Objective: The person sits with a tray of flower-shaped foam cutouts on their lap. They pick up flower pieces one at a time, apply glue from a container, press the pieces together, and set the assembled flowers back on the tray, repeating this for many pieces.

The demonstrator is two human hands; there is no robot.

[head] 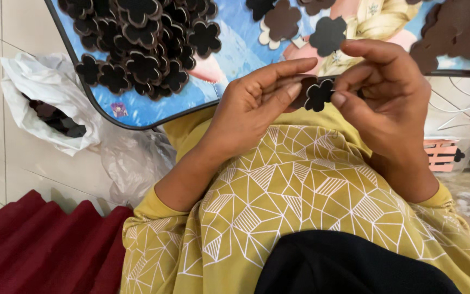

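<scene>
Flower piece between my two hands

I see the flower (320,95) pinched by my right hand (390,100) thumb and fingers; left hand (257,106) fingertips touch its left edge, above the tray (153,111).

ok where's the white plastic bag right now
In the head view the white plastic bag lies on the tiled floor at far left, beside the left edge of the blue picture tray, with dark flower pieces inside it.

The flower-shaped piece (320,95) was dark brown, near black. The piled flower pieces (137,41) matched it, some edged in tan. The tray (235,51) was blue with a pink and yellow cartoon print. The garment (300,185) was mustard yellow with white geometric lines. The cloth (44,250) was maroon.
</scene>
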